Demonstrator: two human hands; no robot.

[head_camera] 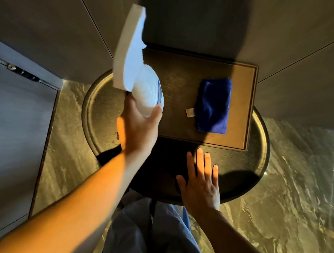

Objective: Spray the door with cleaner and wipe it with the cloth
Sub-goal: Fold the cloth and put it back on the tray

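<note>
My left hand (139, 127) is closed around the base of a white spray bottle (136, 67) and holds it above the left part of a round dark table (97, 115). The bottle's white trigger head points up and away from me. A folded blue cloth (213, 105) with a small white tag lies on a brown rectangular tray (178, 98) on the table. My right hand (201, 179) lies flat, fingers spread, on the table's near edge, below the cloth. A dark grey door (6, 126) with a metal latch stands at the left.
Grey wall panels (49, 15) rise behind and beside the table. The floor (290, 195) is glossy marbled stone. My legs in light blue trousers (147, 234) show below the table. Strong side light leaves the table's near half in shadow.
</note>
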